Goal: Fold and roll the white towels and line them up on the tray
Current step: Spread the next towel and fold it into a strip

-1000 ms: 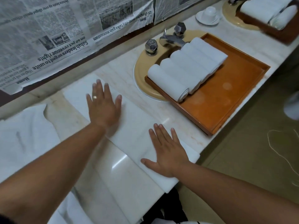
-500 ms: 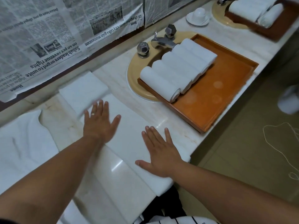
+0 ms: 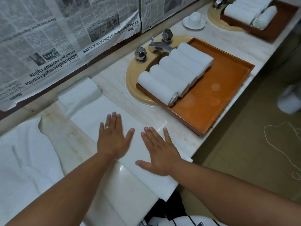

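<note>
White towel point(image 3: 91, 115): folded strip on the counter point(image 3: 114, 75), long axis ran from the wall out to the near edge, near end hung over
Left hand point(image 3: 112, 139): lay flat mid-strip, fingers straight, gripping nothing
Right hand point(image 3: 160, 152): flat too, just beside it, nearer the overhanging end, so I guessed rolling would start there
Tray point(image 3: 211, 98): sat right of both hands, four rolls point(image 3: 171, 75) lined up
</note>
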